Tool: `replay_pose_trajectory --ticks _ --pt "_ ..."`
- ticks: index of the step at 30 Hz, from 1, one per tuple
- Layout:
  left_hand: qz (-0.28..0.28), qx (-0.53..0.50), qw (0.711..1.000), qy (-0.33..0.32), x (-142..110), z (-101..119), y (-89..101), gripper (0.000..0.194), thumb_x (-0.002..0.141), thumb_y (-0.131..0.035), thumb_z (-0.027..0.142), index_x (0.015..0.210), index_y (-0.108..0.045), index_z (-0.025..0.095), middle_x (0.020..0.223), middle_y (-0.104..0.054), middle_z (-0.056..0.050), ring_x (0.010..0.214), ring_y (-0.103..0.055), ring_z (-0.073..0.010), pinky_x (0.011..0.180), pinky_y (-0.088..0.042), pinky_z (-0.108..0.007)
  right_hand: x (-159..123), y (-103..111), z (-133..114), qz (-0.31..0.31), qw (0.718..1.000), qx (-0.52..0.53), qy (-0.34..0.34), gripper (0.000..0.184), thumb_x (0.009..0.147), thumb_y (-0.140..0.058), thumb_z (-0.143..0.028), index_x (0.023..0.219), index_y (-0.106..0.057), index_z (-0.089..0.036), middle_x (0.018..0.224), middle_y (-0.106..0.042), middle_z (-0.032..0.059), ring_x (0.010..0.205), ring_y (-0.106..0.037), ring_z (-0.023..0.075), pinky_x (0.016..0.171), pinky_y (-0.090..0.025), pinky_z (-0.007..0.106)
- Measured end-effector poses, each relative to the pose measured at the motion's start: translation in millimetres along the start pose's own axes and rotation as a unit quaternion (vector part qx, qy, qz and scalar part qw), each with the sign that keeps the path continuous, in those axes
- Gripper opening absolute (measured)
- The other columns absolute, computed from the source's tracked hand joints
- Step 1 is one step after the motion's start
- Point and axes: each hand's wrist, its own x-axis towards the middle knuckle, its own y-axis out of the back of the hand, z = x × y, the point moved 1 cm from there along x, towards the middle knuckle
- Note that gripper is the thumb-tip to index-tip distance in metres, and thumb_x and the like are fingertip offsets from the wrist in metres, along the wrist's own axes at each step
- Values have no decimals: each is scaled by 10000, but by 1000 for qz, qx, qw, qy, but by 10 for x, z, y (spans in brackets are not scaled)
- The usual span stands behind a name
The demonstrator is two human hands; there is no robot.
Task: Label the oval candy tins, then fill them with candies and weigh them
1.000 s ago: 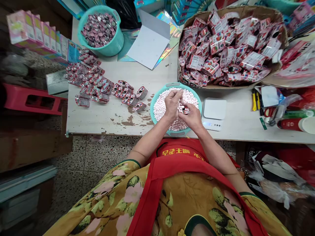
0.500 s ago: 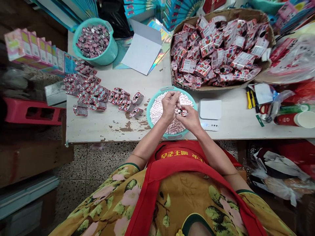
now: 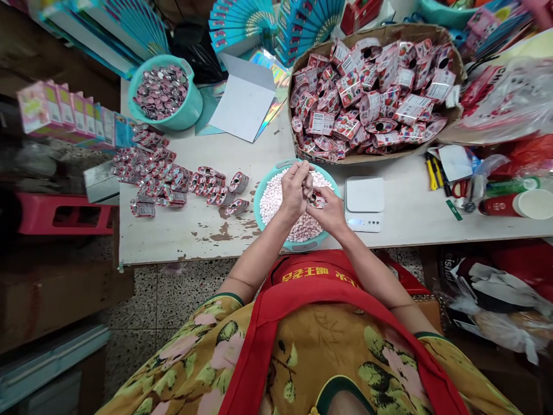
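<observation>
My left hand (image 3: 297, 187) is curled closed over a turquoise bowl (image 3: 258, 203) full of small whitish-pink candies (image 3: 271, 193). Its fingers hide most of what they hold, which looks like a few candies. Just beside it, my right hand (image 3: 330, 212) grips a small candy container (image 3: 318, 201) with a red-and-white printed wrapper, its opening turned toward the left hand's fingers. Both hands are close together above the bowl. A white digital scale (image 3: 365, 196) lies right of the bowl.
A cardboard box (image 3: 298, 147) piled with wrapped containers stands behind the bowl. More containers (image 3: 218, 187) stand grouped at left. A turquoise bucket (image 3: 196, 109) of round lids sits back left, near white card (image 3: 242, 101). Cutters (image 3: 432, 173) and a red cup (image 3: 501, 206) lie right.
My left fingers have curled in more over the container, and the white candies at their lower edge no longer show. My right hand keeps its grip. The whole view has shifted slightly.
</observation>
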Motion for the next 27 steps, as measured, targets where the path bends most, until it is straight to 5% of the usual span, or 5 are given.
replay_pose_trajectory --ticks 5,10,15,20,27 --pt "-47 14 997 63 28 41 -35 331 905 -704 474 792 -587 186 496 -389 90 364 -308 -29 360 -251 -156 24 -25 72 -11 999 32 -24 275 703 -750 -322 950 -696 -216 956 -716 41 900 -661 232 868 -533 376" --pt "81 135 986 -61 355 -31 481 295 930 -633 480 824 -596 207 560 -471 61 461 -438 -72 462 -388 -183 -27 339 182 -12 993 113 -27 414 740 -795 -377 1131 -720 -264 1139 -721 32 1046 -675 225 972 -529 384" --pt "39 550 825 -125 568 -468 1043 168 932 -554 315 884 -669 201 989 -724 -72 1032 -646 -228 974 -491 -363 -49 968 838 144 987 32 -68 465 721 -809 -429 1142 -724 -251 1149 -700 65 1067 -667 225 984 -528 392" --pt "-52 698 705 -113 497 -766 1017 453 936 -585 450 1327 -587 222 1460 -537 -137 1377 -438 -317 1182 -319 -476 36 1112 1612 151 980 -61 -119 477 725 -750 -501 1093 -708 -199 1103 -708 118 1011 -678 246 935 -556 432" --pt "-80 756 649 -9 453 -785 856 446 934 -544 556 1214 -609 216 1268 -607 -139 1200 -515 -346 1045 -413 -478 933 1545 1294 193 953 -231 5 341 812 -755 -371 1091 -703 -183 1254 -682 140 1250 -583 274 1126 -411 528"
